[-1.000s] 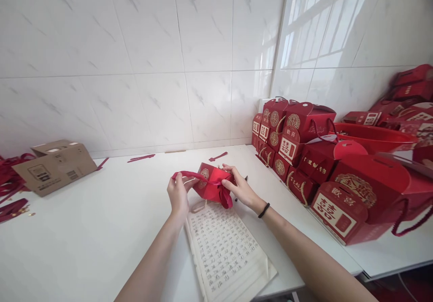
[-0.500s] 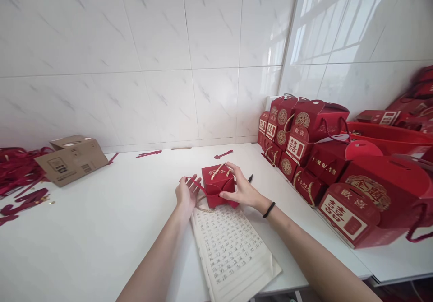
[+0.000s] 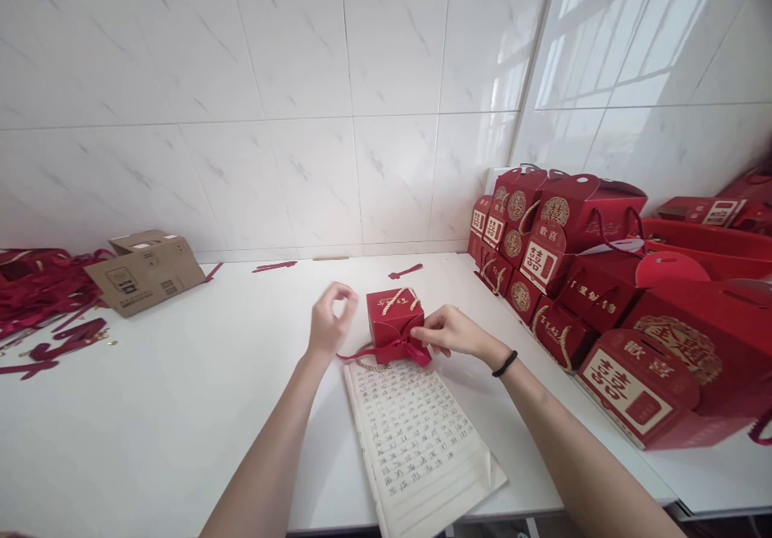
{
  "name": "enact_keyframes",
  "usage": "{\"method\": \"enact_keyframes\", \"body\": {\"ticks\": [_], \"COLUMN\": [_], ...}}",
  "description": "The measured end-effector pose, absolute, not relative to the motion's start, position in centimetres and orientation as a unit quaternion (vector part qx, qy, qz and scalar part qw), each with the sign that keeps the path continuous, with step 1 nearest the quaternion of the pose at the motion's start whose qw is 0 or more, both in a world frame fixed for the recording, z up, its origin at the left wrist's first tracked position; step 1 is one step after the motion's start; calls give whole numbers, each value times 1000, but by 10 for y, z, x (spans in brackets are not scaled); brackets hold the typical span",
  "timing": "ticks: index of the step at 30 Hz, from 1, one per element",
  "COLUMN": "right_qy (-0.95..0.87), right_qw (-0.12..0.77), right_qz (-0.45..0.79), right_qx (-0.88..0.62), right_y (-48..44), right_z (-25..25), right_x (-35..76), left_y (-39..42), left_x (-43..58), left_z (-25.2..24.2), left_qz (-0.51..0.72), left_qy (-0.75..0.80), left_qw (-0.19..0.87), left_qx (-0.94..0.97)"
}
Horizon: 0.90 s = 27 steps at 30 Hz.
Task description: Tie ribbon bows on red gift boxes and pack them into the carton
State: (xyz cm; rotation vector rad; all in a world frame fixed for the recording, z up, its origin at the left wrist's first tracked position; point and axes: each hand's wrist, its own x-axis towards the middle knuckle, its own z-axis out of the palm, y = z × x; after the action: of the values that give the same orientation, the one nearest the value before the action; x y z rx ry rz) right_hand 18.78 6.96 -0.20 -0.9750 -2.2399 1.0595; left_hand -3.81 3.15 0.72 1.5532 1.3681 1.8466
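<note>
Gift box (image 3: 384, 325), frame centre, sits right of loosely curled, empty left hand (image 3: 329, 322); right hand (image 3: 451, 332), nearer, pinches its ribbon (image 3: 396, 351).

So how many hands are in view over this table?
2: the left hand, raised beside the small red box, and the right hand, at the box's front by the ribbon.

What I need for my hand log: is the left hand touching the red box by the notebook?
No, white tabletop shows in the gap between the left hand and the red box.
</note>
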Motion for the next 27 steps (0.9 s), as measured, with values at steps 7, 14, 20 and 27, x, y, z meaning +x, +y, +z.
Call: {"method": "enact_keyframes", "body": {"ticks": [7, 14, 20, 27], "right_qy": [-860, -837, -740, -685], "right_qw": [175, 252, 319, 289], "right_qz": [354, 370, 501, 584], "right_qx": [-324, -316, -316, -325], "right_y": [66, 62, 62, 64], "right_z": [-2, -5, -4, -13], "right_x": [180, 173, 171, 163], "left_y": [20, 30, 34, 34], "left_x": [-18, -21, -22, -23], "left_z": [-7, -18, -19, -16], "left_qz": [498, 482, 532, 658], "left_qy": [425, 446, 486, 483], "left_qw": [187, 98, 97, 198], "left_qx": [733, 748, 687, 543]}}
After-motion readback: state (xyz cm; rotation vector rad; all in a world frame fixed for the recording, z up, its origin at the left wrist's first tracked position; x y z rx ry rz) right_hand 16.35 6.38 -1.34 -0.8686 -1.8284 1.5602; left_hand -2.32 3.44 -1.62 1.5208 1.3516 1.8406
